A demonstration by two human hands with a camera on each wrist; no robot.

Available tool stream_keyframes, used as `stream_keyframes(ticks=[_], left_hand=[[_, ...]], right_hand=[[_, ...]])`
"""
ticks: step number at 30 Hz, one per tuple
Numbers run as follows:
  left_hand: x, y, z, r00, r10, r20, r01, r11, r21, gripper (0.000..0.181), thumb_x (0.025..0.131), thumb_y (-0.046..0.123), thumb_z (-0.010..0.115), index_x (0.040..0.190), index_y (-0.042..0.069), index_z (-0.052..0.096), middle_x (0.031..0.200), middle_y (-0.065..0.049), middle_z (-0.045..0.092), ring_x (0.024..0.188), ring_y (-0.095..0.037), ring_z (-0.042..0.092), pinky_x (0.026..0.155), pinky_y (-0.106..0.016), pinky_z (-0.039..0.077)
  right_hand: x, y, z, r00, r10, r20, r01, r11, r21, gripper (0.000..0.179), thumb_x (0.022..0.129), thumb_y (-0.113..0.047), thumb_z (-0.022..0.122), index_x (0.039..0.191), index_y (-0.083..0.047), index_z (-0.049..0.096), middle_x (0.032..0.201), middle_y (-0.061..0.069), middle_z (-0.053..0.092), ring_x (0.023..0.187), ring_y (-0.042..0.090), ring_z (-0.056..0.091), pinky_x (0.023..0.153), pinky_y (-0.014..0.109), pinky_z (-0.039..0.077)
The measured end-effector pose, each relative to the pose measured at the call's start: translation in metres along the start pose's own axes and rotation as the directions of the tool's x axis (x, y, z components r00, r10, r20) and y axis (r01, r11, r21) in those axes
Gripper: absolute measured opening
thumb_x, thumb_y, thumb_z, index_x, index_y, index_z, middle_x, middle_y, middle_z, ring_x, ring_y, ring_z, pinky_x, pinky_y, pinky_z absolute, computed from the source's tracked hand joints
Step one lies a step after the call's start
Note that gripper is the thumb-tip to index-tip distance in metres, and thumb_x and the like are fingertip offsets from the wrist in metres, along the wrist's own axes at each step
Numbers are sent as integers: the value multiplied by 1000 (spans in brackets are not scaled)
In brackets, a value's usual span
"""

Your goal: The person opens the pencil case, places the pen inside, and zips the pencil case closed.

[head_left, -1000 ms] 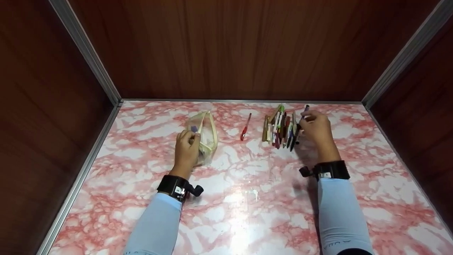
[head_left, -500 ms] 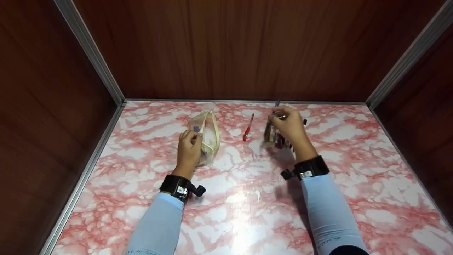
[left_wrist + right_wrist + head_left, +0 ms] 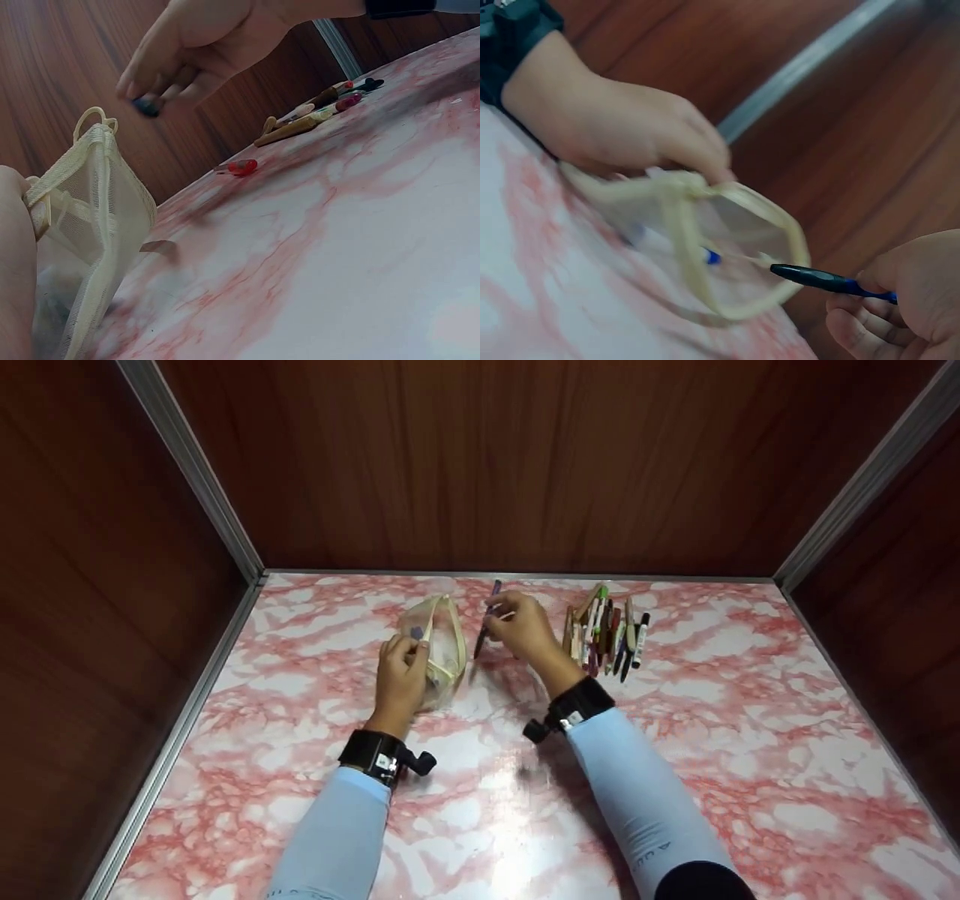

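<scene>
A pale yellow mesh pencil pouch (image 3: pixel 456 624) stands with its mouth open on the table, left of centre. My left hand (image 3: pixel 402 671) pinches the near-left edge of its rim. Inside, a blue-tipped pen (image 3: pixel 711 256) shows through the opening in the right wrist view. My right hand (image 3: pixel 521 626) pinches a dark pen with blue parts (image 3: pixel 817 277) between thumb and fingers. That pen slants just right of the pouch, and in the right wrist view its dark end overlaps the pouch's rim. Below the right hand lies a red pen (image 3: pixel 241 167), hidden in the head view.
A bundle of several pens and markers (image 3: pixel 600 634) lies on the right of the marbled table (image 3: pixel 480 802). A white marker with black ends (image 3: pixel 641 641) sits at its right side. Dark wood panels (image 3: pixel 510 465) enclose the back and sides.
My right hand has carried the dark pen left from the bundle, over the red pen, to beside the pouch. My left hand keeps its grip on the rim.
</scene>
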State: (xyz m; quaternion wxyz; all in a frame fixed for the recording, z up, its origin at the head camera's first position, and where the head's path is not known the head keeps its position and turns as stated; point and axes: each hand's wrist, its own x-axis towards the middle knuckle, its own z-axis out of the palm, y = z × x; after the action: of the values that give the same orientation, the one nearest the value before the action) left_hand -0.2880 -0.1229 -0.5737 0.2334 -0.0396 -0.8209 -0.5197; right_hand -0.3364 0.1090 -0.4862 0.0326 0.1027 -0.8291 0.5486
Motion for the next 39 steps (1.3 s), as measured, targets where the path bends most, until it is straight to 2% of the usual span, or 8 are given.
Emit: stream_keyframes(ticks=[5,7,13,18,22,27,32,39], left_hand=[[0,1,0,1000,4,-1,-4,1000,0,23,110,18,68,94,2,70,102,-15,64,107,-31,57,97,-45,49],[0,1,0,1000,7,-4,-7,1000,0,22,109,17,68,93,2,69,101,-15,64,107,-31,57,97,-44,48],[1,0,0,1000,10,-4,-10,1000,-5,20,107,14,68,93,1,69,100,-16,64,107,-32,57,98,-45,47],[1,-1,-1,1000,-15,6,15,1000,-19,22,110,18,67,96,1,71,104,-16,64,109,-32,57,98,-44,48],[1,-1,-1,1000,-21,3,21,999,-31,22,110,18,67,97,1,71,103,-16,63,108,-33,57,98,-43,47],[1,-1,0,1000,-24,-3,24,999,-36,22,110,18,66,97,1,71,103,-16,63,108,-31,57,98,-42,48],[1,1,1,1000,-2,-14,1,1000,-29,21,110,16,67,96,1,71,100,-16,63,104,-30,57,95,-41,48],[0,0,0,1000,4,-15,-4,1000,-15,21,110,16,68,97,1,72,102,-16,64,104,-30,57,96,-42,48]], right_hand=[[5,-4,30,999,-34,12,35,995,-95,29,98,0,75,127,4,78,102,20,82,82,21,79,71,25,64],[6,-5,39,999,-48,25,51,989,-140,29,98,0,76,127,5,78,103,20,83,89,24,81,73,22,61],[3,-10,58,989,-34,142,66,972,-225,28,100,-2,76,127,4,79,109,23,84,94,25,79,76,23,57],[1,-12,67,965,-9,262,81,961,-263,30,99,-1,75,127,1,81,111,23,85,98,27,82,74,22,56],[0,-9,67,955,-4,297,86,961,-264,30,99,-2,74,128,2,81,113,23,86,106,32,84,77,24,58],[-4,-4,52,964,-39,262,90,979,-184,28,100,-3,73,125,8,79,114,23,85,103,29,83,81,24,61],[-9,5,18,983,-30,182,53,991,-120,23,102,-4,73,122,6,80,111,22,84,92,25,81,79,25,65],[-20,29,-42,996,3,88,18,971,-239,23,107,-8,72,125,4,78,110,20,82,93,31,79,81,35,64]])
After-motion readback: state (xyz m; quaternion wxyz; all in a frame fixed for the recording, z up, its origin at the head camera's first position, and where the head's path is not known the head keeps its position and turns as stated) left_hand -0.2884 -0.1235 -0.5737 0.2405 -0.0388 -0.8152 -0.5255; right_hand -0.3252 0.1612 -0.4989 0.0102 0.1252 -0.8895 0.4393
